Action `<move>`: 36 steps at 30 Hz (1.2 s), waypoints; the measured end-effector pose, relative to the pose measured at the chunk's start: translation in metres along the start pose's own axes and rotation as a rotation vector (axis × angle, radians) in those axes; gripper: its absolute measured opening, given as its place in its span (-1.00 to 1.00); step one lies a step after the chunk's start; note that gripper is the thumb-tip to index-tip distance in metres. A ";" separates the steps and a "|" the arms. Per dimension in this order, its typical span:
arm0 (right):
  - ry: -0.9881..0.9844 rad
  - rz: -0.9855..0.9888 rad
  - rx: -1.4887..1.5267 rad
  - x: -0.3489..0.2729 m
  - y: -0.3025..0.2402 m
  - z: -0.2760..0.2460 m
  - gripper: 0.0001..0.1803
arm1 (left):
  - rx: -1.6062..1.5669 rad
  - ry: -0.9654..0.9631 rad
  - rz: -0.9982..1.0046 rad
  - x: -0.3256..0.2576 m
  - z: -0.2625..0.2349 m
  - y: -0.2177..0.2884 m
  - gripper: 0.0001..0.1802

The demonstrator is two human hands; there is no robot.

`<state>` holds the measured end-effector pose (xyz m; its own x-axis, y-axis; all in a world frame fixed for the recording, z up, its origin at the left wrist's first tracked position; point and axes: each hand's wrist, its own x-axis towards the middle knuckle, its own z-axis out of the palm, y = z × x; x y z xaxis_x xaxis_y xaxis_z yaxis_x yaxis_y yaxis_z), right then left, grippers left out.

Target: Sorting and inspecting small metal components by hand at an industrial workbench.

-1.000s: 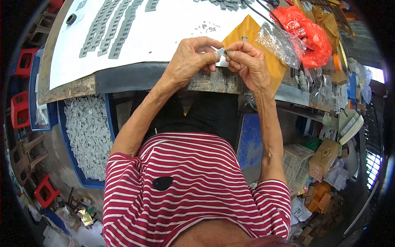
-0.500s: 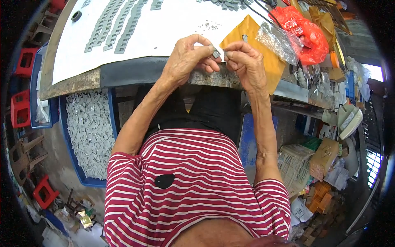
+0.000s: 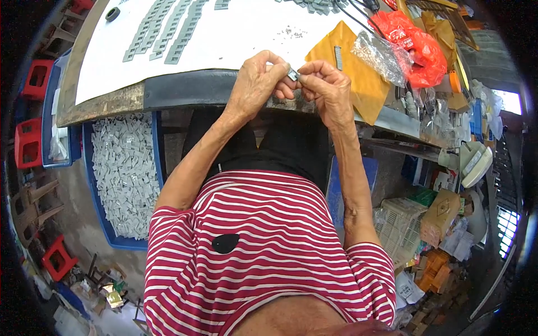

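A small grey piece [image 3: 292,74] is held just above the front edge of the table [image 3: 112,102], pinched between the thumb and forefinger of the left hand [image 3: 253,87]. The fingertips of the right hand [image 3: 329,88] are drawn close together at the near end of the piece; whether the piece is gripped by them too, or a tiny part is held there, cannot be told. By the look of it, close fingertip work on a single piece is in hand, with both hands brought together. For the next move, a steady left pinch and fine control of the right fingertips seem to be called for. On the white sheet [image 3: 235,36], rows of grey pieces [image 3: 185,36] are laid out to the left, and tiny bits [image 3: 291,33] are scattered beyond the hands, near the brown envelope [image 3: 367,95]
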<state>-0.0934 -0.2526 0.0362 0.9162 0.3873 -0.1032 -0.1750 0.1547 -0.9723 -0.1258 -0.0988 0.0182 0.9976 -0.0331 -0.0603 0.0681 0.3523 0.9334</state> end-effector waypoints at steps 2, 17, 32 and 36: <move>0.000 0.010 0.003 0.003 0.003 -0.001 -0.88 | 0.046 0.012 0.030 0.001 -0.001 -0.003 -0.79; 0.014 0.030 -0.070 0.012 0.006 0.008 -0.88 | 0.158 0.089 0.078 0.000 -0.002 0.002 -0.84; -0.005 0.028 -0.149 0.016 -0.006 0.010 -0.88 | 0.104 -0.034 0.068 -0.002 -0.012 0.006 -0.78; -0.042 0.069 -0.145 0.021 -0.009 0.003 -0.88 | 0.345 -0.035 0.187 0.001 -0.013 0.011 -0.80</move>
<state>-0.0735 -0.2433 0.0437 0.8873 0.4306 -0.1651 -0.1805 -0.0051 -0.9836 -0.1235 -0.0828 0.0236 0.9912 -0.0325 0.1287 -0.1281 0.0201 0.9916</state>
